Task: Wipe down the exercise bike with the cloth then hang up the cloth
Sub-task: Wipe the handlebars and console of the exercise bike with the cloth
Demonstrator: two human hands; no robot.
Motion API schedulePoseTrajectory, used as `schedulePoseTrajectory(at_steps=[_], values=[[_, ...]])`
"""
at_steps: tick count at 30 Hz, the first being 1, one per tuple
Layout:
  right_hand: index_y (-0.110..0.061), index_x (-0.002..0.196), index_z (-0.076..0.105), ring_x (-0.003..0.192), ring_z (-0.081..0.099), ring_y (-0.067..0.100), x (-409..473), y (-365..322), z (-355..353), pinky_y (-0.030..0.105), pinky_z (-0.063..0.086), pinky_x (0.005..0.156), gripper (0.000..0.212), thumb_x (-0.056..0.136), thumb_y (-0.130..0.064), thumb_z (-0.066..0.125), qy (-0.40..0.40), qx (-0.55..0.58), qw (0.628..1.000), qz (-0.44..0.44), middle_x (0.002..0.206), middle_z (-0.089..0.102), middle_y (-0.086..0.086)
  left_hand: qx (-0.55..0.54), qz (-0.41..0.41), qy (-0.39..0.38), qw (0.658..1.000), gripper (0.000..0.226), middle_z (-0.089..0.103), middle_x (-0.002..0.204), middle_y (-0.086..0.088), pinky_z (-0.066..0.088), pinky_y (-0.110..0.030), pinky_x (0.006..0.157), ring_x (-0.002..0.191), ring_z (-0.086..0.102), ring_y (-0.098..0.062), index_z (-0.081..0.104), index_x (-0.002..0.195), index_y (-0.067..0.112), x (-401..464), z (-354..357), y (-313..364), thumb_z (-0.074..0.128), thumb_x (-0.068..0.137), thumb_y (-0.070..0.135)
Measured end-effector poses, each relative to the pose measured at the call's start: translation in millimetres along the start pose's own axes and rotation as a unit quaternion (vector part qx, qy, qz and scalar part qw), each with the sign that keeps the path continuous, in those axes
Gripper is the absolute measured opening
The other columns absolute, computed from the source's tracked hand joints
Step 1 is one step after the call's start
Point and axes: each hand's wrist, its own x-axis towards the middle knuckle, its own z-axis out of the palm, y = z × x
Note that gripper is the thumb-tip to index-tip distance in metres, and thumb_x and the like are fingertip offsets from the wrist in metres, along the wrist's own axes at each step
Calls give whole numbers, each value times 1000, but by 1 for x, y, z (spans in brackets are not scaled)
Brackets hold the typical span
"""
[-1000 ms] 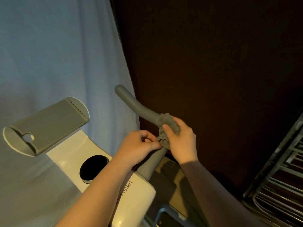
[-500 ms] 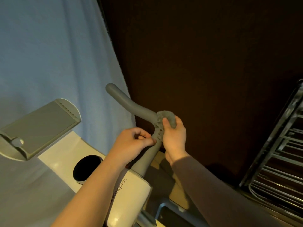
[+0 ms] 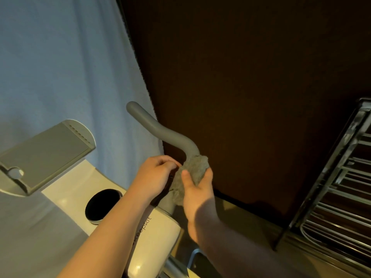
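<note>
Both hands are up at the bend of the handlebar. The right hand (image 3: 197,189) has its fingers and thumb curled round the grey cloth (image 3: 193,173), bunching it against the grey handlebar (image 3: 160,130) so the fabric wraps the tube just below the curve. The left hand (image 3: 155,175) is close beside it, fingers curled in and seemingly pinching the cloth's near edge, though the contact is partly hidden. Below them the bar runs down into the white body of the exercise bike (image 3: 158,237), which carries a round dark cup holder (image 3: 103,205) and, further left, a tilted grey tablet stand (image 3: 47,151). A pale blue curtain (image 3: 60,57) hangs behind, and a metal rack (image 3: 341,197) stands off to the right. By my reckoning this is the wiping step, on the bar. Next the wrapped cloth wants sliding along the tube towards its free end, grip snug enough to rub without slipping off; the hanging-up is not yet begun.
</note>
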Motion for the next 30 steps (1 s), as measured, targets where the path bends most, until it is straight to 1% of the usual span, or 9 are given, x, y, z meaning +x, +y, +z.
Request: schedulePoseTrajectory(at_steps=[3,6,9,11,15,17,22,27,30], values=[[-25,141,32,122,51,16,26,-3,-3,37,44,104,46,99,-27,49,21,-11,1000,-20,136,50,4,-14,-1,22,1000,30,66,81,4,51,-45,83,82,60,-18,74,75,24,-2,0,0,51,93,18],[-28,143,35,131,42,10,32,-5,-11,16,42,97,46,99,-28,48,-2,-173,974,-147,144,40,-5,-25,0,49,998,30,66,81,0,51,-42,78,82,61,-22,73,76,22,-6,-1,-1,50,94,19],[-27,139,47,139,27,3,34,-10,-22,15,21,111,41,98,-21,50,-57,-387,862,-323,146,42,-9,-9,6,93,996,28,66,77,-2,51,-38,67,75,64,-23,69,77,22,-10,-2,3,48,95,20],[-28,134,54,138,29,3,49,-25,-25,24,9,117,38,97,-24,54,-92,-482,797,-352,139,51,-9,53,18,99,994,27,67,76,-4,53,-42,70,72,65,-22,68,76,22,-12,-4,4,48,95,24],[-34,128,57,134,34,3,65,-48,-29,24,-14,114,35,92,-38,56,-159,-579,703,-381,130,58,-10,185,3,-7,983,23,69,79,-6,52,-42,77,77,64,-21,68,76,19,-22,-18,-2,53,92,26],[-37,126,50,128,39,3,63,-50,-27,17,-22,109,34,92,-41,55,-225,-580,685,-379,120,63,-7,211,12,-66,975,24,65,75,-8,48,-40,75,75,61,-21,66,75,14,-24,-26,-5,55,93,26],[-41,104,47,123,48,4,77,-62,-23,38,-11,119,21,89,-56,45,-326,-602,641,-346,102,66,-13,292,75,-55,952,32,61,68,-6,44,-38,65,67,57,-21,63,73,16,-37,-28,-8,49,96,33],[-32,99,56,102,59,11,73,-54,-7,33,-4,120,14,92,-41,48,-310,-645,588,-377,85,67,-6,400,121,43,908,42,49,55,1,25,-29,59,55,45,-14,53,60,19,-46,-21,-11,41,96,38],[-37,100,58,122,46,16,77,-64,-3,40,13,118,14,90,-45,52,-374,-647,599,-287,98,65,-8,396,99,23,913,41,58,63,-4,26,-26,49,60,53,-18,63,70,14,-41,-22,-10,41,95,38]])
